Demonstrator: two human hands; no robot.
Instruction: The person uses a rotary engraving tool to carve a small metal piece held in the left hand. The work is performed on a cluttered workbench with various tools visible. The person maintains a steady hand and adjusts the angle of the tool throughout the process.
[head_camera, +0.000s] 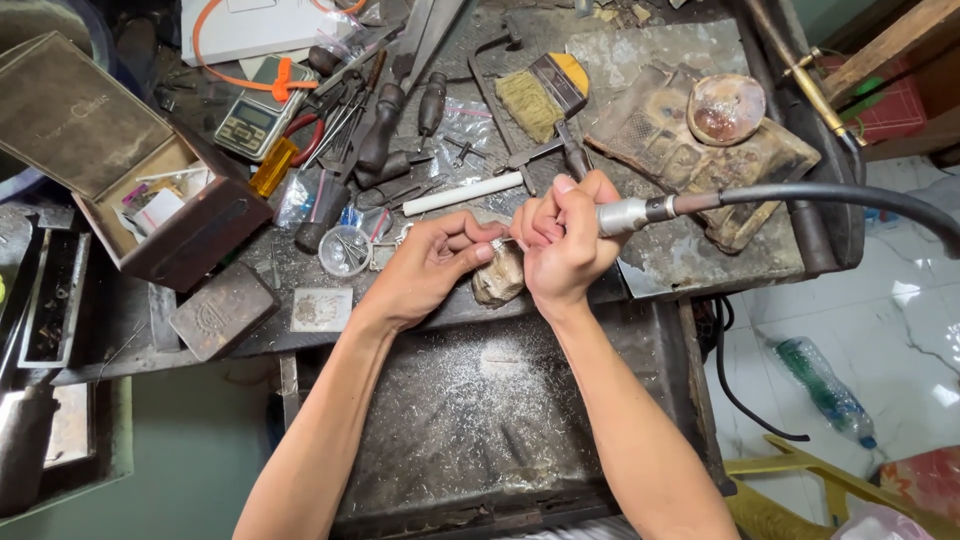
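Right hand (562, 240): fingers clamped on a metal handpiece (632, 213) with a black flexible shaft running off to the right. Left hand (432, 262): fingers pinched together on a small metal piece (503, 242), too small to make out. Both hands meet over a worn bench peg (498, 277) at the worktop (700, 255) edge. Below the peg, a tray (480, 410) dusted with filings. Above the peg, a white rod (463, 193); beyond that, a brush (540, 95). Left of the peg, an open box (150, 200).
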